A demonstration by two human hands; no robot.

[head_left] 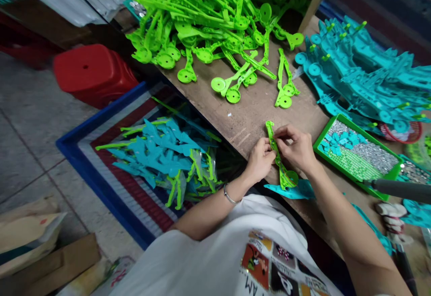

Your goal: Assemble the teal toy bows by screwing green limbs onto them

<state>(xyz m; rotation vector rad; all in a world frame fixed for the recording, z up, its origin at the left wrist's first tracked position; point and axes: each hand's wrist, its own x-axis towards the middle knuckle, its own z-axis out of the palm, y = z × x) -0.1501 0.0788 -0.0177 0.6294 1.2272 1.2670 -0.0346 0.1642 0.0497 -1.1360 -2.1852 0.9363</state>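
Both hands meet over the front edge of the brown worktable [249,112]. My left hand [261,159] and my right hand [295,147] pinch a long green plastic part [279,161] with a round end, holding it just above the table. A teal plastic part [296,191] lies under it near my wrist. A large heap of the same green parts [208,22] fills the far side of the table. A pile of teal parts [363,76] lies to the right.
A green tray [357,154] with small silver screws and teal bits sits right of my hands. A grey tool handle [400,189] lies beyond it. Left of the table, a blue-rimmed crate [101,161] holds assembled teal-and-green pieces. A red stool [92,73] stands behind.
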